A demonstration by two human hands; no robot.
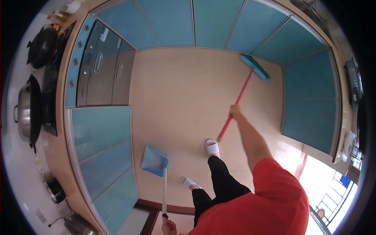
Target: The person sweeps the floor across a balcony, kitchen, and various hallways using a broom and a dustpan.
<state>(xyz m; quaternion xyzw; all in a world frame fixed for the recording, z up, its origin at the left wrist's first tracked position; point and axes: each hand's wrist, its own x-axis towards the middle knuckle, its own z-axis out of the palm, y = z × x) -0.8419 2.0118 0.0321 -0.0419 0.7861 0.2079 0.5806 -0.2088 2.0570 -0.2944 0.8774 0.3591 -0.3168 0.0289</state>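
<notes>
My right hand (235,111) is closed around the red handle of a broom (246,84), stretched out ahead of me. The blue-green broom head (255,67) lies on the floor at the far right, close to the base of the cabinets. Down at the lower left, my left hand (169,226) grips the dark end of a long white handle. That handle belongs to a blue dustpan (154,161), which rests on the floor beside the left cabinets. No debris in the pan can be made out.
Blue-green cabinets (219,23) line the floor on the left, far and right sides. An oven-like steel appliance (103,66) is built in at left, with a wok (29,113) on the stove above. My feet wear white slippers (212,148). A bright doorway (313,184) opens at lower right.
</notes>
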